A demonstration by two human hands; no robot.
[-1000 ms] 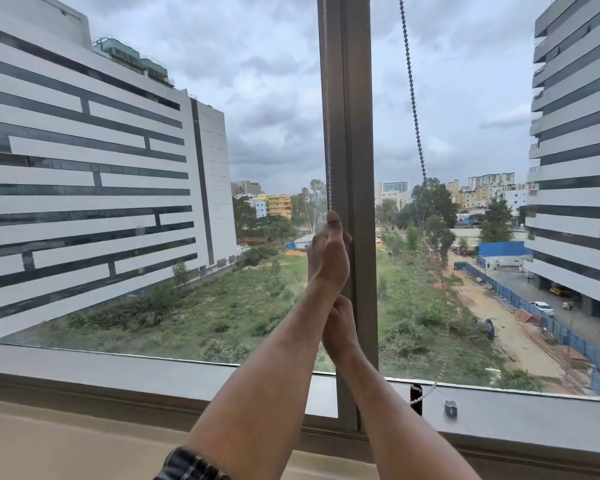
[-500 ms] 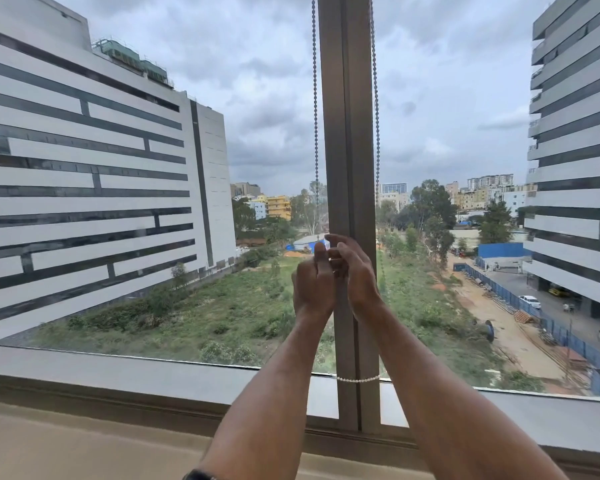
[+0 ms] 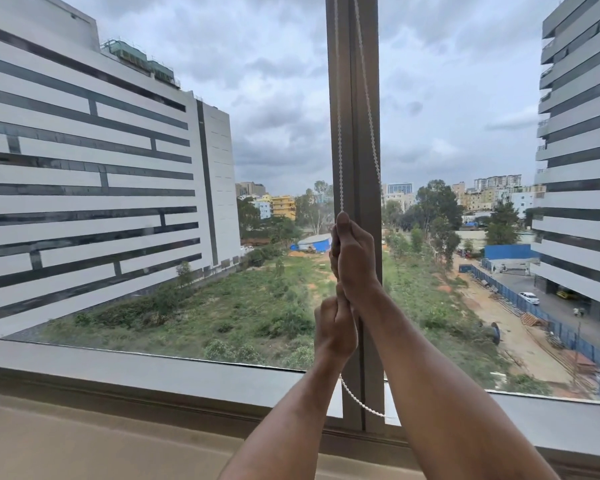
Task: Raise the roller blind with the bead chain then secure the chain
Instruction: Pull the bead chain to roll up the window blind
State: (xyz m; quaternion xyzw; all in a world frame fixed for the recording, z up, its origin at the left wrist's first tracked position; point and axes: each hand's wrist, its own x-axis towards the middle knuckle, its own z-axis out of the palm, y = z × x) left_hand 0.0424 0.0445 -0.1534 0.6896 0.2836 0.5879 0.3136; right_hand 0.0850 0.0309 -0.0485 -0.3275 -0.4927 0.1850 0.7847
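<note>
Both hands grip the bead chain (image 3: 340,133), which hangs against the window's central post (image 3: 352,98). The right hand (image 3: 352,261) is fisted on the left strand, the left hand (image 3: 333,327) closed on it just below. Pull straight down along the post, hand under hand, keeping the loop (image 3: 357,400) near the sill (image 3: 153,368) free. The blind itself is probably above the frame, out of sight.

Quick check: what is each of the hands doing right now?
Left hand: closed on the bead chain, lower down.
Right hand: closed on the same chain, above the left.
</note>
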